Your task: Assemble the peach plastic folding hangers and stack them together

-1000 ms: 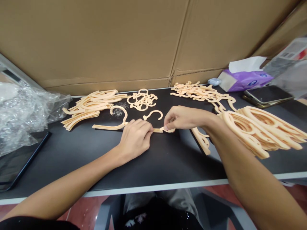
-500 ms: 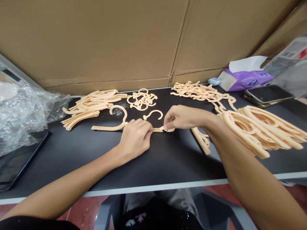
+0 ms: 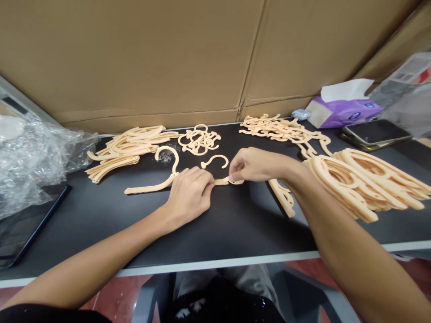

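Observation:
A cream plastic clothes hanger (image 3: pixel 148 189) lies on the dark tabletop, its curved hook pointing away from me. My left hand (image 3: pixel 191 190) is closed over its middle and hides the joint there. At the hanger's right end, my right hand (image 3: pixel 244 165) pinches a small cream end piece (image 3: pixel 236 181) between thumb and fingers. Whether that piece is joined to the arm beside it, I cannot tell. Just beyond the hands lies a loose hook (image 3: pixel 217 160). Under my right forearm is another cream hanger piece (image 3: pixel 282 199), partly hidden.
Piles of hanger arms (image 3: pixel 131 143), hooks (image 3: pixel 200 140) and wavy pieces (image 3: pixel 279 128) line the back. Stacked hanger parts (image 3: pixel 357 184) stand at right, near a phone (image 3: pixel 377 133) and purple tissue pack (image 3: pixel 346 110). Bubble wrap (image 3: pixel 40 152) and a tablet (image 3: pixel 33 229) lie left.
The hanger's left arm has swung slightly toward me, and its hook has tilted a little. Both hands stay in nearly the same place with their grips unchanged.

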Tool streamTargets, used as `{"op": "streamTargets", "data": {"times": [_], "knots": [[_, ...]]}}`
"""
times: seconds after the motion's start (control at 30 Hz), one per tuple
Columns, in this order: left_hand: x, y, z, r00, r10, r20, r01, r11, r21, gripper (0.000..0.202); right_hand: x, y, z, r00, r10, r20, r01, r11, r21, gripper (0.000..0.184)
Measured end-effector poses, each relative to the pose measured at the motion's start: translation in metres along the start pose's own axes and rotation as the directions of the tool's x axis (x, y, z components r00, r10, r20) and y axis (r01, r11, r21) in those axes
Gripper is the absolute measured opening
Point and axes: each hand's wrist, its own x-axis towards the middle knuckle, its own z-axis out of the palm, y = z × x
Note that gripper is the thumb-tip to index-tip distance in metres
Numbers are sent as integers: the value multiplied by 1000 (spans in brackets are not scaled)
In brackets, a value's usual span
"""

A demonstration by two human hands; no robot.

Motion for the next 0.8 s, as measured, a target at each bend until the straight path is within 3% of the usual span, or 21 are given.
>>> {"op": "streamTargets", "data": {"times": [0.4, 0.6, 0.8], "knots": [[1, 1, 1, 1000, -31, 2, 31, 1000, 1, 15, -7, -14, 4, 983, 138, -121, -157, 973, -167, 18], [2, 1, 0, 997, -72, 5, 72, 996, -46, 15, -7, -11, 5, 997, 1, -77, -10, 993, -116, 17], [2, 1, -2, 997, -75, 19, 75, 997, -22, 14, -6, -7, 4, 997, -27, -68, 21, 997, -79, 19]]}}
